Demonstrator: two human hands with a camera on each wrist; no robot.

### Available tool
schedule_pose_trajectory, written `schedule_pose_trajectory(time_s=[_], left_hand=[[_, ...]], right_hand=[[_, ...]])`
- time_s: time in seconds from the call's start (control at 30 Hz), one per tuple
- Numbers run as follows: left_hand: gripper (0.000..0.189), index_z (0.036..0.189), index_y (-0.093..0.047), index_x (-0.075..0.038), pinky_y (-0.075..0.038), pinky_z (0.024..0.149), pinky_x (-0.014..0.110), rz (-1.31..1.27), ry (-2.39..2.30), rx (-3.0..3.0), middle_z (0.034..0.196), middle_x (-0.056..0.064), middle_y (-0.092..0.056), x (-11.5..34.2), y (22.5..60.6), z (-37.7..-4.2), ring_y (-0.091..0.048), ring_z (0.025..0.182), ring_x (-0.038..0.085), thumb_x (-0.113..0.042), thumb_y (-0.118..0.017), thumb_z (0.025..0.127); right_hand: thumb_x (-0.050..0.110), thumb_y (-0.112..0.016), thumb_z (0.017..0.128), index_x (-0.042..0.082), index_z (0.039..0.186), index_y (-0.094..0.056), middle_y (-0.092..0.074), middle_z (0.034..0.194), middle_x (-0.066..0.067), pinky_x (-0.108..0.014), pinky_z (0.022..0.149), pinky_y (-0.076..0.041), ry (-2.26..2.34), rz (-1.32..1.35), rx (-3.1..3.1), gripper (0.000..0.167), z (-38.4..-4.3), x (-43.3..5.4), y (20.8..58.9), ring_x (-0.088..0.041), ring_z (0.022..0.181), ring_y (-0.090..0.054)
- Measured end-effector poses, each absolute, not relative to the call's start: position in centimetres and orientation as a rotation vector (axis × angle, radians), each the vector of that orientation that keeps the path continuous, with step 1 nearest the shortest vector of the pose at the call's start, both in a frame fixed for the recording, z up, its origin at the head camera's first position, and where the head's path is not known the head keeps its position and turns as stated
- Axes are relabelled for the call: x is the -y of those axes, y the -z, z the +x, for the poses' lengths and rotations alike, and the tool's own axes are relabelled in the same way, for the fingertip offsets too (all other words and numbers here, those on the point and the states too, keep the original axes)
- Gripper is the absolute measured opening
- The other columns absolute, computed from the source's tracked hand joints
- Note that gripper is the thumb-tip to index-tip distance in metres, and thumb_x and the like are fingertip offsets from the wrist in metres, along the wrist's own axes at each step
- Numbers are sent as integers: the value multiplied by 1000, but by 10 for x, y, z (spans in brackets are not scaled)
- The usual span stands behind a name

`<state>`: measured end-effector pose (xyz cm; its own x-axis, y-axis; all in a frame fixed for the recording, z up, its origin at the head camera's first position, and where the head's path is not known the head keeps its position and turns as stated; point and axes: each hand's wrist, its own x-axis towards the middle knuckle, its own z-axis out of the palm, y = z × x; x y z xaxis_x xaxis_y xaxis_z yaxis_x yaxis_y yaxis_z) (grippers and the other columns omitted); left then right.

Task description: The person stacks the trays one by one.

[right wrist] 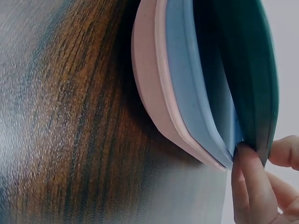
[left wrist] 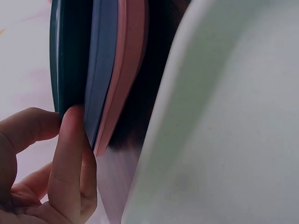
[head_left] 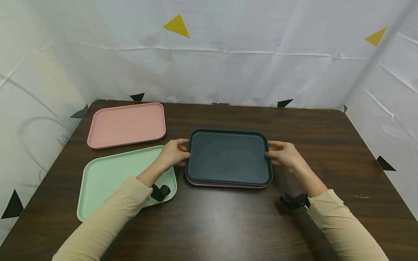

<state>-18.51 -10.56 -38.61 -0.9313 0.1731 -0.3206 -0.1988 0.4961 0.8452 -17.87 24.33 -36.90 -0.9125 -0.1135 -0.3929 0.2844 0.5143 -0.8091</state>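
Observation:
A dark green rectangular tray (head_left: 230, 157) tops a stack in the middle of the table. Below it come a blue tray (right wrist: 184, 74) and a pink tray (right wrist: 149, 70). My left hand (head_left: 173, 153) pinches the green tray's left edge between thumb and fingers. At the opposite edge, my right hand (head_left: 285, 156) pinches the same tray. In the right wrist view, a dark gap separates the green tray from the blue one, and fingertips (right wrist: 247, 156) reach into it. Blue and pink lie nested together.
A light green tray (head_left: 114, 177) lies on the left under my left forearm. Behind it, near the far left corner, is another pink tray (head_left: 127, 125). The dark wooden table (head_left: 222, 224) is bordered by white sheeting (head_left: 222, 72) at the back and sides.

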Motion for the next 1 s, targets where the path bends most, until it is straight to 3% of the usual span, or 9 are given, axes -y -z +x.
schedule_pose_trajectory(time_s=[0.13, 0.3, 0.4, 0.8, 1.0], left_hand=[[60, 144, -39, -2, -62, 63, 27, -21, -1412, -2372, 119, 26, -56, 105, 385, -184, -66, 74, 17, -2, -59, 88], [60, 144, -39, 0, -62, 65, 27, -25, -1418, -2358, 121, 27, -56, 105, 384, -183, -65, 79, 19, -2, -60, 87], [60, 144, -39, 0, -62, 67, 29, -22, -1427, -2347, 122, 27, -56, 104, 385, -184, -66, 86, 22, -2, -60, 87], [61, 143, -38, 5, -62, 77, 34, 0, -1437, -2335, 126, 31, -54, 105, 389, -185, -63, 105, 37, -2, -59, 86], [62, 144, -35, 4, -61, 80, 36, -8, -1444, -2305, 128, 30, -52, 106, 391, -186, -62, 108, 36, -3, -59, 87]], right_hand=[[8, -54, 95, -1, 148, -29, -48, 129, -22, -26, 89, -58, 1360, 137, -2382, 60, -179, -243, 369, -11, 101, -59], [6, -54, 95, -2, 148, -27, -40, 137, -29, -27, 90, -57, 1357, 146, -2382, 60, -179, -243, 369, -34, 122, -51], [6, -53, 95, -2, 149, -27, -36, 143, -33, -29, 93, -56, 1351, 145, -2385, 60, -180, -243, 370, -41, 129, -45], [6, -51, 96, -3, 149, -24, -33, 146, -34, -38, 102, -51, 1333, 152, -2375, 60, -181, -242, 371, -43, 131, -43], [7, -51, 97, -2, 150, -22, -32, 146, -35, -42, 104, -49, 1327, 148, -2370, 61, -181, -243, 371, -44, 130, -43]])
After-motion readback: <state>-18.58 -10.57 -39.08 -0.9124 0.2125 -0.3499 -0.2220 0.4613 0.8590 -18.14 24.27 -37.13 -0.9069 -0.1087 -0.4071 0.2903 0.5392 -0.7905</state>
